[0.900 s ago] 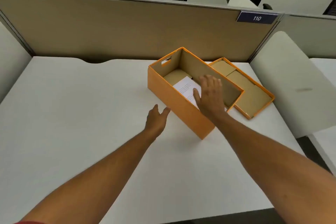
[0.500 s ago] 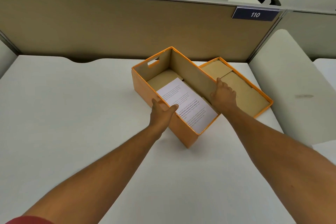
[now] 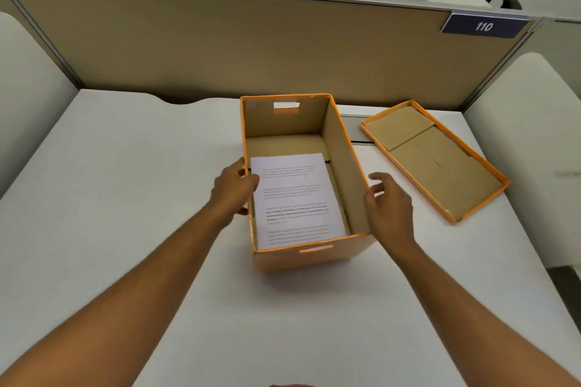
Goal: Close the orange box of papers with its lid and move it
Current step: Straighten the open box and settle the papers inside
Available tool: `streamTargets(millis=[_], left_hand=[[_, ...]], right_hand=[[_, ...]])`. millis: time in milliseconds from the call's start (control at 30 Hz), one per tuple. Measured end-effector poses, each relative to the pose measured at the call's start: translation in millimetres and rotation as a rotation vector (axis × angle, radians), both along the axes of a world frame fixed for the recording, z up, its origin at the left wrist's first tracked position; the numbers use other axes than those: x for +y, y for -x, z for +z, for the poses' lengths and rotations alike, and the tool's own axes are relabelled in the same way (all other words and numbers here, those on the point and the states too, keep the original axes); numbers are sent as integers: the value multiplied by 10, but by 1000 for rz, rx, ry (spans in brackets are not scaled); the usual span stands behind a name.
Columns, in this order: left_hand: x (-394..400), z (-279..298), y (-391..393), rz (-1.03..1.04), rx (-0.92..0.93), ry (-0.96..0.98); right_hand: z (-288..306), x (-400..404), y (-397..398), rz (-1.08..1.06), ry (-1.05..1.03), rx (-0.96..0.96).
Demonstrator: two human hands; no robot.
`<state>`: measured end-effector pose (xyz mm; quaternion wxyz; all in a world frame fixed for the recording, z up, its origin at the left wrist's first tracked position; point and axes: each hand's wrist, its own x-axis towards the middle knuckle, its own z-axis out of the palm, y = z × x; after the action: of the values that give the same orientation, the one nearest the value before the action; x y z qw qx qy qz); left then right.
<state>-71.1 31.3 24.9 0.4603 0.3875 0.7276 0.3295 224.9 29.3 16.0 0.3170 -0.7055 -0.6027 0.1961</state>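
Squaring is the step in hand, I judge. Left hand (image 3: 234, 190) grips the left wall of the box (image 3: 344, 163), thumb hooked over the rim, at table (image 3: 125, 198) centre. Papers (image 3: 295, 198) lie flat inside. Right hand (image 3: 388, 206), fingers spread, sits beside the right wall. At three o'clock the lid (image 3: 435, 159) lies upturned; fetching it comes next.

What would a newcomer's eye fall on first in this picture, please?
First the open orange box mid-desk, a printed sheet lying inside. The left hand grips its left wall, while the right hand hovers by its right wall. Its lid lies upside down on the right.
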Motion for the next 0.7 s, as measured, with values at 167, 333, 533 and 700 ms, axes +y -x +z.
streamTargets(millis=[167,333,533,700], left_hand=[[-195,-61,560,-59,-6,12],[-347,-192,738,-103,-35,79],[-234,-277,670,8,65,19],[-285,-433,584,-58,5,-33]], right_hand=[[-89,-561,511,-14,19,72],[-161,-742,690,-31,137,54],[-143,-270,775,-26,276,81],[-274,-119,989,-26,323,127]])
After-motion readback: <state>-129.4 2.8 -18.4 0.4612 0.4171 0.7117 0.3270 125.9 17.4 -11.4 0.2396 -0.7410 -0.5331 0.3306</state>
